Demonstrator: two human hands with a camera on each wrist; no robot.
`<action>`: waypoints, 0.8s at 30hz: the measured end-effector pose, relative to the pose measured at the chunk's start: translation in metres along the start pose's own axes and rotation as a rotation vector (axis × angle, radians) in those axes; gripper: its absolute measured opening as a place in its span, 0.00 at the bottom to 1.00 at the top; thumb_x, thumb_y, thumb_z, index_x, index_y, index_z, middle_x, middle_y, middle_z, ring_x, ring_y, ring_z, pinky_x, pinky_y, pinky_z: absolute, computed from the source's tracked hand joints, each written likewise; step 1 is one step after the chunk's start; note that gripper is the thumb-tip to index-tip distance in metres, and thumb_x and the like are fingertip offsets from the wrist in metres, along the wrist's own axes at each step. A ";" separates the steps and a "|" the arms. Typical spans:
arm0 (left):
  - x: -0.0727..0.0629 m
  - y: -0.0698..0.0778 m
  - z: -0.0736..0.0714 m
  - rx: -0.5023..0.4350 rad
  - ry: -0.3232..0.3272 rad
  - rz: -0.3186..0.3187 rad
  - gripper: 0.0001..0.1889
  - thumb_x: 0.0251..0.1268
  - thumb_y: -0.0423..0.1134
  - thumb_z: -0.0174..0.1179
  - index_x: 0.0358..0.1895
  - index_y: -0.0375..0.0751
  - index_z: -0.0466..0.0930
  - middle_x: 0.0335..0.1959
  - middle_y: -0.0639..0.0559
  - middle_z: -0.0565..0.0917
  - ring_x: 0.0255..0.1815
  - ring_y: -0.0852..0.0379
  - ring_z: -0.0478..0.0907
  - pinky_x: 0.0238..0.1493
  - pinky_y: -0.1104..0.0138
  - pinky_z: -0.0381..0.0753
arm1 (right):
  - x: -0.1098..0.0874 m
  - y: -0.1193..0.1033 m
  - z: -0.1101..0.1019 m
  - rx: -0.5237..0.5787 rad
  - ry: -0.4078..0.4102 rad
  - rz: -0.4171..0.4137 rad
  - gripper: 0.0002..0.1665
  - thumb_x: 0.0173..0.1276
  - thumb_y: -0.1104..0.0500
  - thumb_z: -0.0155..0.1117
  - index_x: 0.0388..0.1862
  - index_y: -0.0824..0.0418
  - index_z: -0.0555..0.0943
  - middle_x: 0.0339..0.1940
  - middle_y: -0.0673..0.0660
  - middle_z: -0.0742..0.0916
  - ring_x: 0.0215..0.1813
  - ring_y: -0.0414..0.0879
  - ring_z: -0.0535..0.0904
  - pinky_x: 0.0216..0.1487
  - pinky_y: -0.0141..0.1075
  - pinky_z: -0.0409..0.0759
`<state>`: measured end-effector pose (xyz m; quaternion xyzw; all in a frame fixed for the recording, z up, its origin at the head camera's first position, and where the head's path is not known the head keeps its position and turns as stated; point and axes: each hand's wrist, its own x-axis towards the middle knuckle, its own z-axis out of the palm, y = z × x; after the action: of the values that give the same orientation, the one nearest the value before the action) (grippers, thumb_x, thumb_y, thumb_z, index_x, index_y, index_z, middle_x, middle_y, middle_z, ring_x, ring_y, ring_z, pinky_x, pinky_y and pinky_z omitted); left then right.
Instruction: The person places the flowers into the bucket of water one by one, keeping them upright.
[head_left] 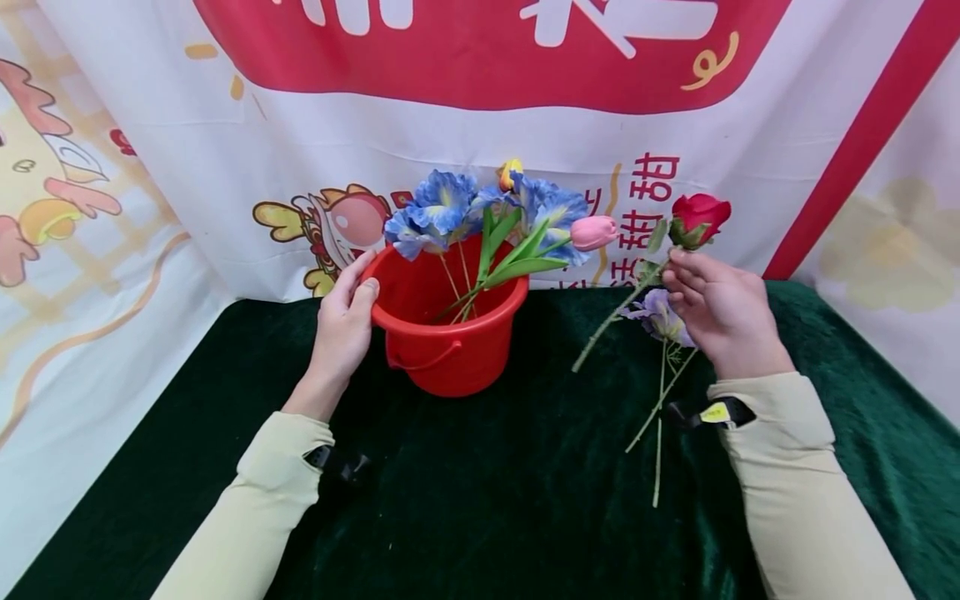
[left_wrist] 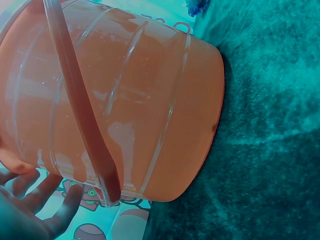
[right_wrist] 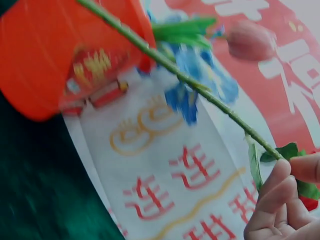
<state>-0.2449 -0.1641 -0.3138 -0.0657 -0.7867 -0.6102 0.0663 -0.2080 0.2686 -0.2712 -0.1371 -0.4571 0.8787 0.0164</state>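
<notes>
My left hand (head_left: 347, 321) grips the rim of a red plastic bucket (head_left: 450, 367) at its left side. In the left wrist view, fingers (left_wrist: 70, 205) lie along the bucket's outer wall near the rim. Several blue flowers (head_left: 442, 208), a pink tulip (head_left: 592, 233) and a yellow bloom (head_left: 509, 173) stand in the bucket and lean over its rim. To the right, my right hand (head_left: 720, 312) pinches the stem of a red rose (head_left: 701, 218) just under its bloom. The rose's stem (right_wrist: 200, 90) slants down toward the bucket and stays outside it.
On the dark green cloth (head_left: 480, 500) under my right hand lies a purple flower (head_left: 660, 317), beside another thin green stem (head_left: 660, 404) that crosses its own. A printed white and red banner (head_left: 480, 125) hangs behind the bucket. The bucket's handle (head_left: 427, 360) hangs down in front.
</notes>
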 end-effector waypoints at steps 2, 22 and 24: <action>0.000 -0.001 0.000 0.003 0.002 0.006 0.28 0.88 0.50 0.43 0.85 0.61 0.58 0.83 0.57 0.68 0.79 0.51 0.72 0.79 0.53 0.74 | -0.003 0.003 0.007 0.055 -0.017 0.016 0.08 0.72 0.58 0.73 0.46 0.59 0.89 0.37 0.53 0.91 0.41 0.43 0.84 0.36 0.31 0.81; 0.000 -0.001 0.000 0.008 0.003 0.012 0.28 0.88 0.50 0.42 0.85 0.61 0.58 0.83 0.58 0.68 0.79 0.51 0.72 0.79 0.53 0.74 | -0.015 0.044 0.054 0.144 0.052 -0.394 0.19 0.70 0.64 0.74 0.57 0.68 0.83 0.50 0.61 0.92 0.42 0.48 0.94 0.52 0.34 0.89; 0.000 -0.002 0.000 0.006 0.002 0.013 0.28 0.88 0.50 0.42 0.85 0.61 0.58 0.83 0.58 0.68 0.79 0.51 0.72 0.79 0.53 0.74 | -0.014 0.052 0.059 0.106 0.067 -0.507 0.18 0.69 0.63 0.75 0.55 0.69 0.84 0.49 0.63 0.91 0.41 0.48 0.94 0.53 0.35 0.89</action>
<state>-0.2455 -0.1640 -0.3154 -0.0701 -0.7881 -0.6074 0.0711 -0.2046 0.1887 -0.2777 -0.0460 -0.4295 0.8642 0.2582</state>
